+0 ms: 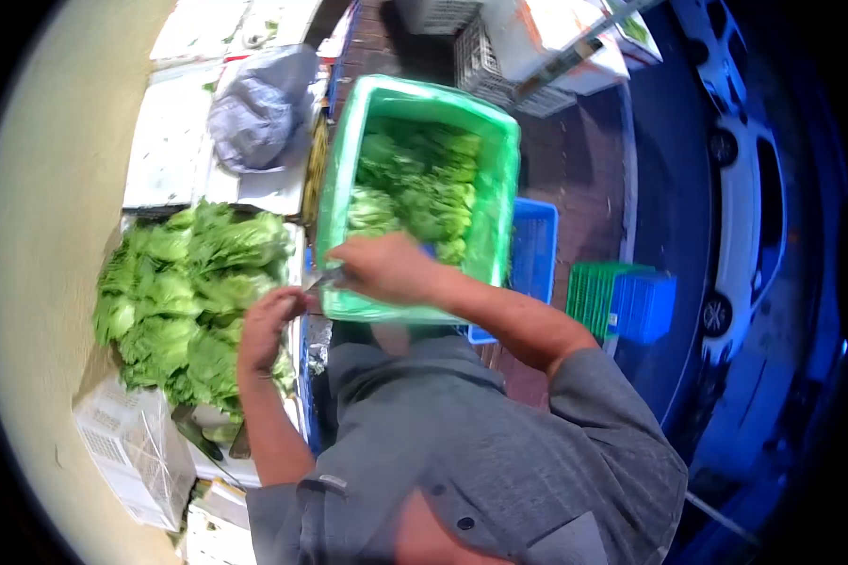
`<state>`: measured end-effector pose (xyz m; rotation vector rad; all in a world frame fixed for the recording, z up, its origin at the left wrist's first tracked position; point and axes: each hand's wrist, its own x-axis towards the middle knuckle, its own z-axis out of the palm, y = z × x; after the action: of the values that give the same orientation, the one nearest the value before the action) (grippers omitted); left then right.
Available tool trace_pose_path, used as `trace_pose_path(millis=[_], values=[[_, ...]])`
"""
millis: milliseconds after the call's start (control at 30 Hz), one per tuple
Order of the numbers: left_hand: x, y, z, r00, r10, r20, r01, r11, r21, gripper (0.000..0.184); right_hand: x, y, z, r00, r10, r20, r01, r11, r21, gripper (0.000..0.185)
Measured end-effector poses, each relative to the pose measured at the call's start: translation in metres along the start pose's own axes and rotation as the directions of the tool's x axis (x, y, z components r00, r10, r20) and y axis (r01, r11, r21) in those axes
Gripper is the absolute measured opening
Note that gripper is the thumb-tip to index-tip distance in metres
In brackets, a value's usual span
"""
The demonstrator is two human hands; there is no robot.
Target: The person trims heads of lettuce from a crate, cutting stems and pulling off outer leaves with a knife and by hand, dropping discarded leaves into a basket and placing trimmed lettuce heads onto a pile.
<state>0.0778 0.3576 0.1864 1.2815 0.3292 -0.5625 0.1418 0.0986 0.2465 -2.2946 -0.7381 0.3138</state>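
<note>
My right hand [386, 267] is closed over the near left corner of a green crate [415, 314]. From its fingers a small knife [326, 279] with a short, shiny blade points left, blurred by motion. My left hand [269, 325] lies just left of the blade, fingers pinched together; whatever they hold is too small and smeared to name. Beside and beneath it spreads a big pile of lettuce [174, 301] on the white stand. Leafy green vegetables [424, 188] fill the bottom of the plastic-lined crate, partly hidden behind my right hand.
A grey cloth bag [252, 118] rests on white boxes [167, 141] along the wall. Blue crates [534, 250] and a green crate stack [594, 297] stand to the right. White foam boxes [537, 42] are at the back; parked cars [746, 207] line the road.
</note>
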Motion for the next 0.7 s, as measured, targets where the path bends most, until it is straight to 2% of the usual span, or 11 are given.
trace_pose_path(millis=[33, 67, 100, 133, 167, 200, 233, 300, 367, 533, 700], values=[[0.008, -0.035, 0.016, 0.982, -0.164, 0.100, 0.173, 0.981, -0.092, 0.030, -0.003, -0.009, 0.002, 0.994, -0.104, 0.019, 0.104, 0.994, 0.040, 0.033], [0.018, -0.062, 0.037, 0.939, -0.287, 0.191, 0.308, 0.947, -0.092, 0.030, -0.004, -0.021, -0.006, 0.985, -0.172, 0.030, 0.172, 0.985, 0.005, 0.032], [0.028, -0.085, 0.066, 0.880, -0.377, 0.289, 0.404, 0.914, -0.038, 0.030, -0.005, -0.038, -0.017, 0.972, -0.191, 0.138, 0.187, 0.981, 0.046, 0.026], [0.041, -0.094, 0.100, 0.813, -0.432, 0.389, 0.461, 0.887, 0.021, 0.030, -0.005, -0.045, -0.013, 0.965, -0.250, 0.074, 0.240, 0.963, 0.121, 0.021], [0.056, -0.102, 0.136, 0.734, -0.464, 0.497, 0.494, 0.866, 0.079, 0.030, -0.008, -0.052, -0.019, 0.950, -0.269, 0.162, 0.245, 0.958, 0.152, 0.024], [0.063, -0.095, 0.177, 0.649, -0.457, 0.608, 0.489, 0.863, 0.126, 0.031, -0.007, -0.060, -0.021, 0.937, -0.297, 0.184, 0.273, 0.951, 0.147, 0.028], [0.060, -0.071, 0.218, 0.585, -0.412, 0.699, 0.453, 0.880, 0.140, 0.031, -0.012, -0.065, -0.024, 0.936, -0.340, 0.085, 0.322, 0.930, 0.180, 0.029], [0.027, 0.004, 0.296, 0.570, -0.190, 0.799, 0.223, 0.972, 0.072, 0.032, -0.020, -0.067, -0.025, 0.918, -0.385, -0.096, 0.397, 0.889, 0.228, 0.031], [0.024, -0.020, 0.328, 0.493, -0.222, 0.841, 0.395, 0.919, 0.012, 0.034, -0.027, -0.068, -0.024, 0.893, -0.369, -0.258, 0.435, 0.855, 0.281, 0.033], [0.016, -0.051, 0.351, 0.378, -0.310, 0.872, 0.453, 0.884, 0.118, 0.035, -0.058, -0.054, -0.023, 0.897, -0.404, -0.179, 0.438, 0.866, 0.243, 0.033], [0.018, -0.060, 0.360, 0.366, -0.319, 0.874, 0.433, 0.890, 0.143, 0.037, -0.077, -0.046, -0.028, 0.928, -0.345, -0.138, 0.372, 0.873, 0.315, 0.032]])
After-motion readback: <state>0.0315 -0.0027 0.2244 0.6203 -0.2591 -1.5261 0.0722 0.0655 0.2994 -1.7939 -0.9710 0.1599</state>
